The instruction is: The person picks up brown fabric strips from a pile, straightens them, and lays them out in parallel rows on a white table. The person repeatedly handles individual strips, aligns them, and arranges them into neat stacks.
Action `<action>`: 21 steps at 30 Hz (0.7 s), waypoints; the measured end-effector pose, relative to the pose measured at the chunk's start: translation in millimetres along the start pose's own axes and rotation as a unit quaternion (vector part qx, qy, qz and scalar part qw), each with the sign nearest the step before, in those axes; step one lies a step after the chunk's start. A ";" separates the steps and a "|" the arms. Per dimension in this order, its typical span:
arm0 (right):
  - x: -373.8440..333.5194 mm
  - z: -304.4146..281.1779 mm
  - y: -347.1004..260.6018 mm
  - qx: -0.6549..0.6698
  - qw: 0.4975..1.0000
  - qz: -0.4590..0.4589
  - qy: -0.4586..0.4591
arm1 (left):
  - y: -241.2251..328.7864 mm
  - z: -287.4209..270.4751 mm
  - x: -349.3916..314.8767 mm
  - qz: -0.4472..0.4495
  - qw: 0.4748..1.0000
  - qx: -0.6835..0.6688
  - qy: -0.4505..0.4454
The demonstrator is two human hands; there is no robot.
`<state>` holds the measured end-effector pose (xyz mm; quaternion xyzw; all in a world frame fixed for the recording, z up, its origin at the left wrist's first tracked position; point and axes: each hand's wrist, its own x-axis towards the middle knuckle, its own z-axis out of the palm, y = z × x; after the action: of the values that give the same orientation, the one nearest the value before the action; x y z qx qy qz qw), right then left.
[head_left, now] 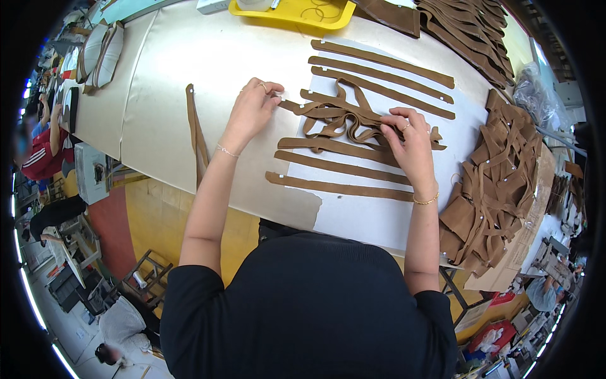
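The left hand's [252,108] fingers pinch the end of a brown strip [288,105] running toward four o'clock into a tangle [344,114] on the worktop [208,57], whose three-o'clock side the right hand's [410,138] half-curled fingers touch, grip unclear.

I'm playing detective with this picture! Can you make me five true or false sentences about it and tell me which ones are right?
1. The left hand has the end of a brown strip at its fingertips. True.
2. The right hand is far from every strip. False: it is at the tangled strips in the middle.
3. A heap of brown pieces lies to the right of the right hand. True.
4. The tray at the far side of the table is blue. False: the tray is yellow.
5. There is a bracelet on the left wrist. True.
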<state>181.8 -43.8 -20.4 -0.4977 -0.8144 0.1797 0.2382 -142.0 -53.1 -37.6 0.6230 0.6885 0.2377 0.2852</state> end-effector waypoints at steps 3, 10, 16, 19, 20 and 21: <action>-3.4 -2.9 5.9 -0.002 1.000 0.009 0.009 | -0.5 -6.4 -4.2 -0.001 0.998 0.055 -0.017; -11.0 -52.7 35.4 0.010 0.990 0.090 0.107 | -16.3 -3.5 -6.1 0.011 0.999 -0.034 -0.032; -34.7 -98.7 56.9 -0.007 0.970 0.165 0.178 | -20.1 -6.6 -11.5 -0.098 0.981 -0.143 -0.082; -45.1 -99.6 61.9 -0.013 0.967 0.186 0.172 | -13.7 -6.0 -12.4 -0.113 0.978 -0.160 -0.072; -46.4 -96.9 62.5 -0.011 0.966 0.196 0.168 | -14.4 -6.9 -12.4 -0.111 0.978 -0.163 -0.072; -48.0 -94.7 65.8 -0.024 0.970 0.166 0.176 | -15.5 -7.5 -13.1 -0.109 0.977 -0.167 -0.070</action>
<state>302.0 -52.6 12.6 -0.6555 -0.6697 0.1069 0.3323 -157.5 -67.6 -41.5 0.5028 0.6812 0.2727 0.4569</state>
